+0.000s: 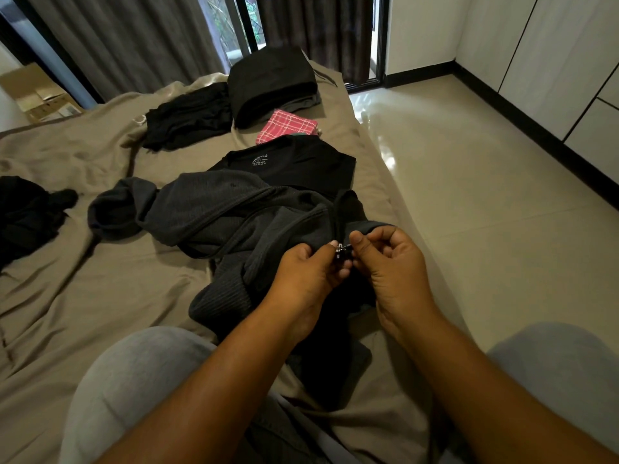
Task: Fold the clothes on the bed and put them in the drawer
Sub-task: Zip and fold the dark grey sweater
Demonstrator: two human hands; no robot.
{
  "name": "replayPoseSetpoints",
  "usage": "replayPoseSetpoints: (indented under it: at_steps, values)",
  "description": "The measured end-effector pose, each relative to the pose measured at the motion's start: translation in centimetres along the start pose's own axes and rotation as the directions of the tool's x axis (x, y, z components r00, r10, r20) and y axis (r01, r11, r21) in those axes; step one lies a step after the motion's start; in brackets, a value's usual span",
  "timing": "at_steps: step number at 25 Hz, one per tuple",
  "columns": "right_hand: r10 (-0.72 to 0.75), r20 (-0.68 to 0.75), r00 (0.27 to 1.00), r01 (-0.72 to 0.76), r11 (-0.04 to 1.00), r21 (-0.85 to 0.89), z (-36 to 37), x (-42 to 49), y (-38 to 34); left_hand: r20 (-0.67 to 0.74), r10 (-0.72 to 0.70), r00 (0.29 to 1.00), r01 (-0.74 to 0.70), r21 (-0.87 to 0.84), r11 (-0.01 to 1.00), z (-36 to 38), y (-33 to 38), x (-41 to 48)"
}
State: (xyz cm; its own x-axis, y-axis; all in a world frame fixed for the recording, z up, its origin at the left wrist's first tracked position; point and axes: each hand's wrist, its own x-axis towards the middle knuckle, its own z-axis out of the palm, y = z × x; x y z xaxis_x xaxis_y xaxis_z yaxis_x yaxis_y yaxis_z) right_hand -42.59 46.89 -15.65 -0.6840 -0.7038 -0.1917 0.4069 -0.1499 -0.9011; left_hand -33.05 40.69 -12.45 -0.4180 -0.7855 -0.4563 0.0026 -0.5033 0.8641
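Dark grey ribbed knit makes up the zip-up jacket (234,216), which lies crumpled on the bed (67,296) just in front of the person's knees. Both hands meet at its front edge: the left hand (306,276) pinches the fabric and one side of the small metal zipper piece (342,251), and the right hand (390,262) closes its thumb and fingers on the other side.

Beyond the jacket a black T-shirt (301,162) lies flat, partly under it, with pale print inside the collar; the words are too small to read. Behind that sits a folded pink checked cloth (288,127), then a stack of folded black and grey clothes (271,82). Left of the stack lies a loose black garment (189,117), and another black heap (26,212) rests at the left edge of the taupe sheet.

An open cardboard box (37,92) stands on the floor past the bed's far left corner; its contents cannot be made out. Grey curtains (134,38) hang behind, and white cabinet fronts (552,61) line the right wall.
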Motion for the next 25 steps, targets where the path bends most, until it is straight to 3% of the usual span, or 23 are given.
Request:
replayPoseSetpoints:
  at_steps: [3,6,10,17,25]
  values:
    - [-0.106,0.003,0.994,0.106,0.991,-0.081,-0.4,0.1,-0.2,-0.015,0.09,0.996,-0.088,0.118,0.989,-0.3,-0.3,0.1]
    - [-0.16,0.072,0.985,0.169,0.974,-0.152,-0.7,0.3,-0.4,0.03,0.066,0.997,-0.067,0.03,0.997,-0.4,0.0,-0.1]
    - [-0.132,0.178,0.975,0.164,0.97,-0.182,-1.1,0.8,-0.5,0.067,0.025,0.997,-0.016,-0.127,0.992,-0.7,0.4,0.0]
    - [-0.194,0.178,0.965,0.246,0.903,-0.353,-1.8,1.7,-0.5,0.075,0.068,0.995,-0.066,-0.039,0.997,-0.4,0.0,0.0]
    - [-0.135,0.181,0.974,0.191,0.921,-0.34,-1.7,2.0,-0.7,0.104,0.079,0.991,-0.076,-0.032,0.997,0.1,-0.1,-0.4]
